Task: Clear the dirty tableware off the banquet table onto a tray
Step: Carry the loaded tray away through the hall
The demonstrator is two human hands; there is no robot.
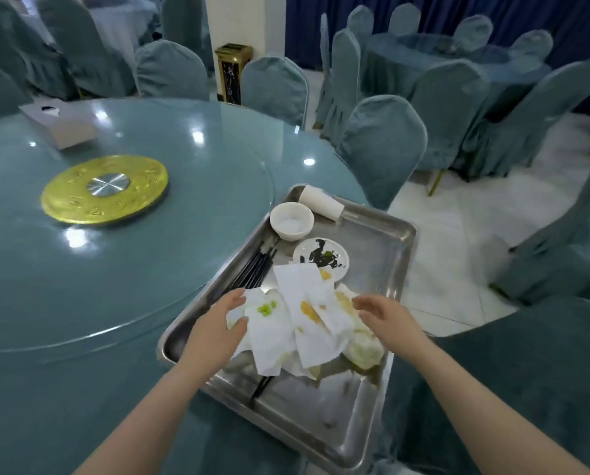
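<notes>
Head view: your left hand [218, 322] resting spread on soiled napkins [297, 323]; right hand [381, 315] hovering relaxed, gripping nothing; steel tray [394, 255] overhanging banquet table [81, 286] edge, carrying bowl [291, 221], saucer [321, 258], chopsticks [255, 267], tipped paper cup [321, 201]; risk: pressing near end is likely tipping tray off.

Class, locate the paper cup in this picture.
In the head view the paper cup lies on its side at the tray's far end, just right of the white bowl.
</notes>
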